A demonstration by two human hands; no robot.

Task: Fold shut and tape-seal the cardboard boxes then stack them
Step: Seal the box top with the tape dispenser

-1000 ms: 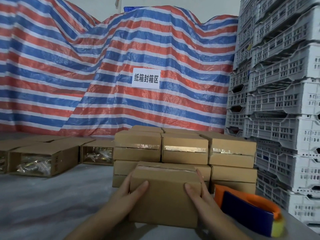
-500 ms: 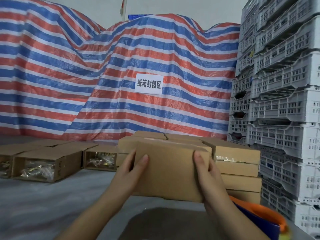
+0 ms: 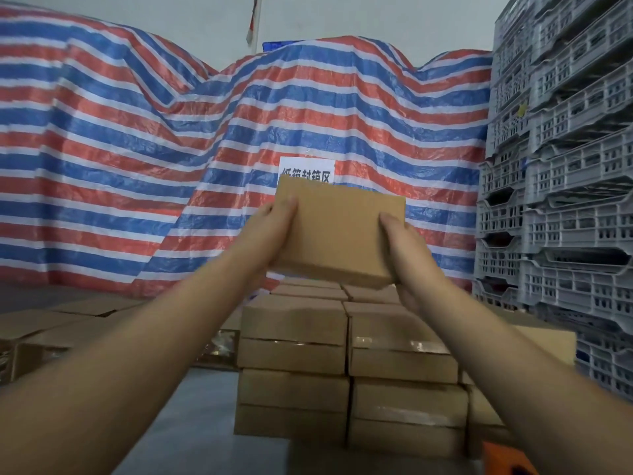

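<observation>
Since the earlier frame the held box (image 3: 337,234) has been raised from just above the grey table (image 3: 202,416) to the centre of the frame, well above the stack, so that the lower part of the white sign (image 3: 306,169) on the tarpaulin is now covered by its top edge. The box is held in the air between both hands, its broad plain face turned toward the camera and tilted slightly down to the right. The left hand (image 3: 270,231) is clasped on the left end, the thumb laid on the near face and the fingers wrapped out of sight behind. The right hand (image 3: 406,250) is clasped on the right end in the same manner, thumb on the near face, fingers curled round the lower right corner. Directly beneath, in the lower centre, the stack of sealed boxes (image 3: 294,368) is seen in tiers, with glossy clear tape visible along some seams. At the lower left, open boxes (image 3: 37,337) are lying on the table. The red, white and blue striped tarpaulin (image 3: 137,166) fills the background, and grey plastic crates (image 3: 561,200) are piled up the right edge. An orange object (image 3: 507,459) is partly seen at the bottom right corner; what it is cannot be told
</observation>
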